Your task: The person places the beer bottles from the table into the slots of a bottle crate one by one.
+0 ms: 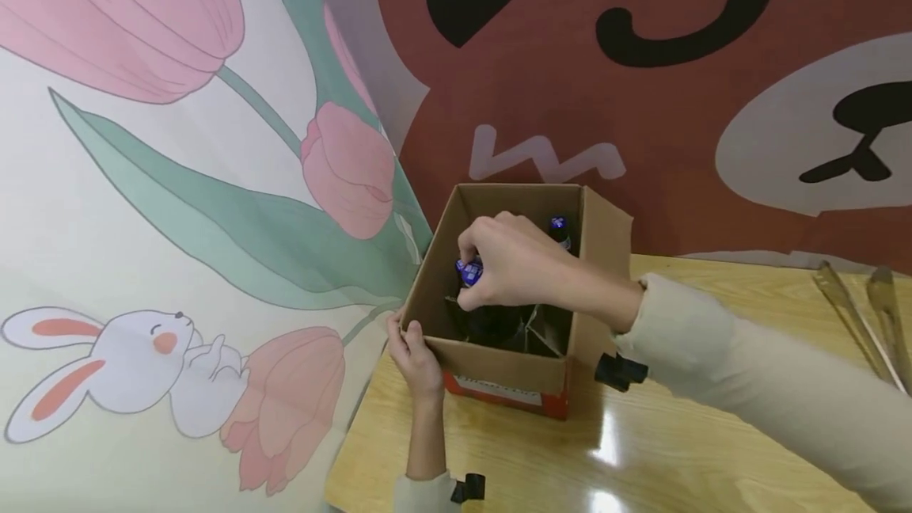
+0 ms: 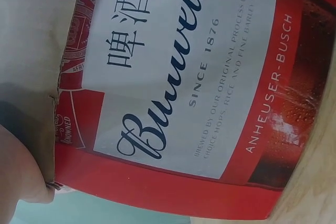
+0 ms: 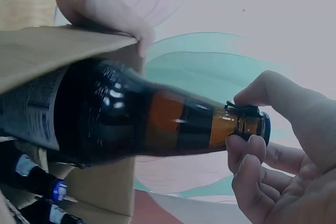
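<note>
My right hand (image 1: 509, 267) pinches a brown glass beer bottle (image 3: 121, 114) by the top of its neck, thumb on one side and curled fingers on the other. The bottle's shoulder and neck stick out past the rim of the cardboard box (image 1: 499, 359), while its labelled lower part is still inside. My left hand (image 1: 416, 359) grips the box at its near left corner, thumb at the rim. Close up, a red panel with a white beer label (image 2: 173, 77) covers the box's side.
Other beer bottles with blue caps (image 3: 59, 190) stand inside the box among cardboard dividers (image 1: 545, 331). One box flap (image 1: 606, 260) hangs open on the right. Metal tongs (image 1: 848, 307) lie on the wooden table (image 1: 677, 418) at far right. Printed wall coverings (image 1: 321, 260) rise behind and left.
</note>
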`<state>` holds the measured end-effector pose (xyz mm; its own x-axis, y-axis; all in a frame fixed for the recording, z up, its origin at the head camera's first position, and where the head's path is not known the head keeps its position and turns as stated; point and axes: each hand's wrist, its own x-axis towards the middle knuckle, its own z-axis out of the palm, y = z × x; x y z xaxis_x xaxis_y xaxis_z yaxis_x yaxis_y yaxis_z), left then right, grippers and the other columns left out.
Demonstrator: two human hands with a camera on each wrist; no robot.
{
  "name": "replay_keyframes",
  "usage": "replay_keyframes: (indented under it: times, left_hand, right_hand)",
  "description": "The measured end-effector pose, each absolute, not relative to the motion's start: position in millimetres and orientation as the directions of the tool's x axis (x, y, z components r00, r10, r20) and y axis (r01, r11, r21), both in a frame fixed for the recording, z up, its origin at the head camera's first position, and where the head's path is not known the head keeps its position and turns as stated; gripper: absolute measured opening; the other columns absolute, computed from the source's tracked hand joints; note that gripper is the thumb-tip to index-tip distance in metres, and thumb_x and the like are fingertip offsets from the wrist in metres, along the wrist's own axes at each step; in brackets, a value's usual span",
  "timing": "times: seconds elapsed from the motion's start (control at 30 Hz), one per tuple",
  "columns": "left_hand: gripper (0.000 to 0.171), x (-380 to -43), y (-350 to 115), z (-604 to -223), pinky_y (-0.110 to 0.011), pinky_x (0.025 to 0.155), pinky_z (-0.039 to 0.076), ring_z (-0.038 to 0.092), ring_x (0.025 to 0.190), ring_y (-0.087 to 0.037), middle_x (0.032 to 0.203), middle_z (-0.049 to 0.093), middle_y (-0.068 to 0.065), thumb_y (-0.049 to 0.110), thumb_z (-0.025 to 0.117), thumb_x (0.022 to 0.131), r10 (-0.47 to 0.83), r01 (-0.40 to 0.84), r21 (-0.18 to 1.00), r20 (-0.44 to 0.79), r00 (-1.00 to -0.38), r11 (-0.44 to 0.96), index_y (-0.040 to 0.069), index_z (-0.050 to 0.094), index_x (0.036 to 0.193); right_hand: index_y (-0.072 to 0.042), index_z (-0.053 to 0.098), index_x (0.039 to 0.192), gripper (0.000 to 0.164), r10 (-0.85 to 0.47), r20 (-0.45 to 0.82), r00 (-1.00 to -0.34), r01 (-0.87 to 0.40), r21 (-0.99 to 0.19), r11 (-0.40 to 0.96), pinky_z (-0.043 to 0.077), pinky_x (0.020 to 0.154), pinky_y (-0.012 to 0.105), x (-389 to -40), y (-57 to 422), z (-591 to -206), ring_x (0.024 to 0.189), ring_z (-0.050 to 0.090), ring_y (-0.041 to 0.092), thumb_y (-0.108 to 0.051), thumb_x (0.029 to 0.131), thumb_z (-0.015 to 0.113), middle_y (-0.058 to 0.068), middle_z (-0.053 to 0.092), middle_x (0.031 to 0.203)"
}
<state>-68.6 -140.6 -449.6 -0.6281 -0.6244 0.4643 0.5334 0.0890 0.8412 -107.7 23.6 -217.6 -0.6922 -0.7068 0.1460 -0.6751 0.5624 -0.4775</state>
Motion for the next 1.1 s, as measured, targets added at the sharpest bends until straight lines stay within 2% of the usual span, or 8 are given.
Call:
replay_keyframes:
  times: [0.13,0.23,0.47,0.63,0.9,1.03,1.1]
  left_hand:
    - [0.030,-68.9,-140.4,-451.8,-0.029,0.079,0.053,0.063,0.094,-0.025,0.109,0.064,-0.018,0.013,0.044,0.099,-0.614,0.553,0.827,0.489,-0.620,0.101,-0.005,0.059,0.117]
    - [0.030,-68.0,-140.5,-452.5,-0.029,0.078,0.053,0.063,0.095,-0.025,0.110,0.064,-0.018,0.013,0.042,0.099,-0.607,0.545,0.833,0.484,-0.630,0.099,-0.005,0.058,0.118]
    - [0.033,-68.9,-142.0,-448.2,-0.046,0.077,0.053,0.058,0.094,-0.047,0.111,0.061,-0.028,0.013,0.039,0.100,-0.598,0.497,0.864,0.444,-0.668,0.086,-0.007,0.056,0.120]
    - [0.033,-70.7,-142.2,-448.0,-0.049,0.078,0.051,0.056,0.095,-0.050,0.110,0.061,-0.029,0.012,0.038,0.099,-0.599,0.492,0.867,0.434,-0.673,0.075,-0.008,0.055,0.120]
    - [0.034,-70.9,-141.2,-448.1,-0.046,0.080,0.052,0.057,0.096,-0.050,0.112,0.060,-0.029,0.013,0.038,0.100,-0.583,0.505,0.861,0.443,-0.681,0.065,-0.008,0.054,0.121]
    - [0.033,-69.0,-141.7,-450.4,-0.047,0.080,0.053,0.058,0.097,-0.049,0.112,0.060,-0.030,0.013,0.039,0.100,-0.587,0.500,0.864,0.437,-0.682,0.062,-0.008,0.055,0.120]
    - [0.034,-67.6,-142.1,-452.0,-0.048,0.082,0.052,0.058,0.098,-0.049,0.113,0.060,-0.031,0.013,0.039,0.100,-0.586,0.494,0.868,0.430,-0.686,0.058,-0.008,0.054,0.120]
  right_hand:
    - [-0.013,0.065,0.070,0.018,-0.699,0.128,-0.704,-0.659,-0.485,0.575,0.032,0.049,0.025,-109.4,24.0,-228.5,0.048,0.037,0.009,-0.020,0.071,0.082,-0.005,0.050,0.057]
    - [-0.015,0.058,0.063,0.026,-0.694,0.096,-0.713,-0.641,-0.489,0.592,0.030,0.049,0.025,-113.1,22.7,-238.4,0.049,0.035,0.009,-0.020,0.071,0.082,-0.005,0.045,0.056]
    - [-0.016,0.039,0.055,0.046,-0.704,0.014,-0.710,-0.620,-0.487,0.615,0.026,0.047,0.023,-122.8,18.7,-263.8,0.047,0.030,0.009,-0.017,0.072,0.082,-0.006,0.031,0.049]
    - [-0.016,0.030,0.053,0.057,-0.689,-0.052,-0.723,-0.587,-0.481,0.651,0.020,0.043,0.022,-127.6,16.3,-285.0,0.044,0.019,0.008,-0.017,0.072,0.084,-0.007,0.021,0.048]
    - [-0.017,0.027,0.052,0.063,-0.672,-0.121,-0.731,-0.561,-0.455,0.692,0.018,0.046,0.023,-129.9,17.0,-316.1,0.046,0.016,0.008,-0.017,0.073,0.087,-0.008,0.018,0.047]
    - [-0.017,0.023,0.055,0.061,-0.664,-0.139,-0.735,-0.538,-0.478,0.695,0.014,0.046,0.024,-128.0,17.1,-332.0,0.048,0.012,0.008,-0.004,0.074,0.080,-0.008,0.014,0.051]
    - [-0.017,0.024,0.057,0.060,-0.659,-0.155,-0.736,-0.523,-0.488,0.699,0.013,0.047,0.025,-126.5,16.4,-336.7,0.049,0.012,0.009,-0.002,0.075,0.079,-0.007,0.014,0.053]
